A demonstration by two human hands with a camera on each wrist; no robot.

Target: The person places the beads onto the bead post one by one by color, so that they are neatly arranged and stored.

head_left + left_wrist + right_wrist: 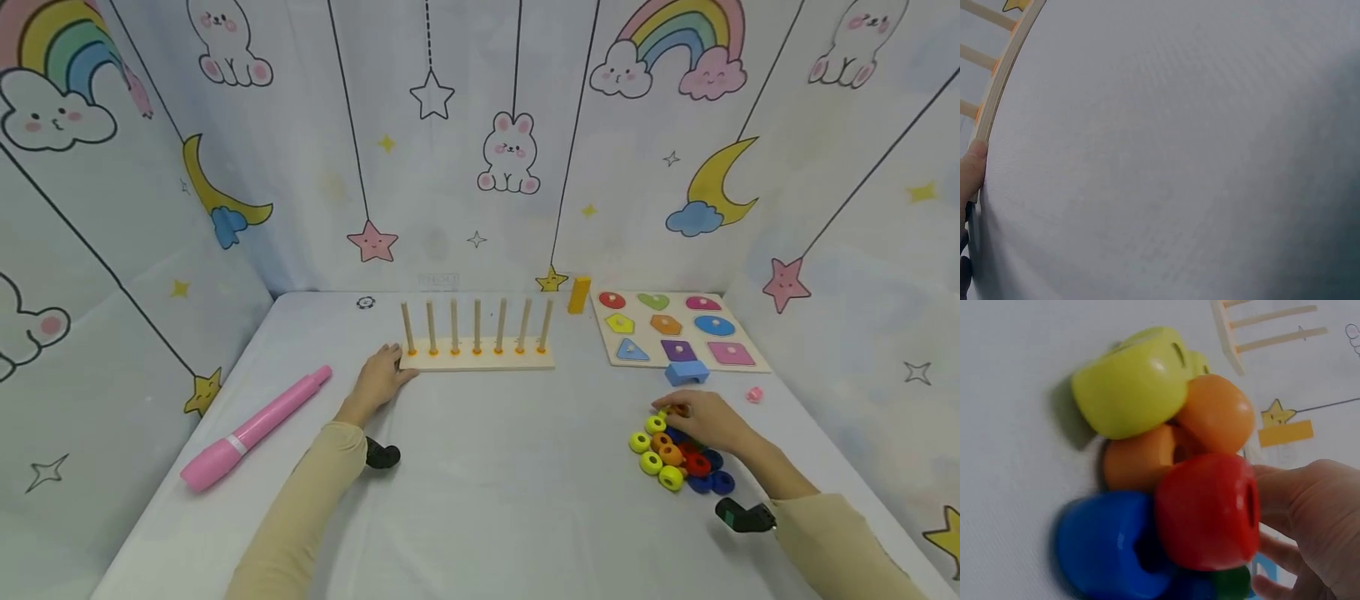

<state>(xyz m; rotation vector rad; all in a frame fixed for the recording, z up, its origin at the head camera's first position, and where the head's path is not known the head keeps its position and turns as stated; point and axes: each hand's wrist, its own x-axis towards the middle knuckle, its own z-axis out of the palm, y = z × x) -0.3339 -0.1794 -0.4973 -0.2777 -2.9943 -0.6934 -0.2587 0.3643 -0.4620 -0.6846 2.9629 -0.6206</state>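
A wooden peg board [480,360] with several upright pegs stands toward the back of the table. My left hand [380,379] grips its left end, and in the left wrist view the thumb [974,165] presses on the base's long edge. To the right lies a pile of ring beads in yellow [671,477], orange [671,454], red [697,464], blue [722,482] and a little green. My right hand [701,417] reaches over the far side of this pile, fingertips at an orange and a yellow bead. Beads hide those fingertips in the right wrist view, where a red bead [1207,512] looms in front.
Behind the pile lie a blue arch block [686,372] and a shape puzzle board [618,360]. An upright yellow block [579,295] stands beside that board. A small pink piece [754,394] sits at right, a pink microphone-shaped tube [262,425] at left. Patterned cloth walls surround the table.
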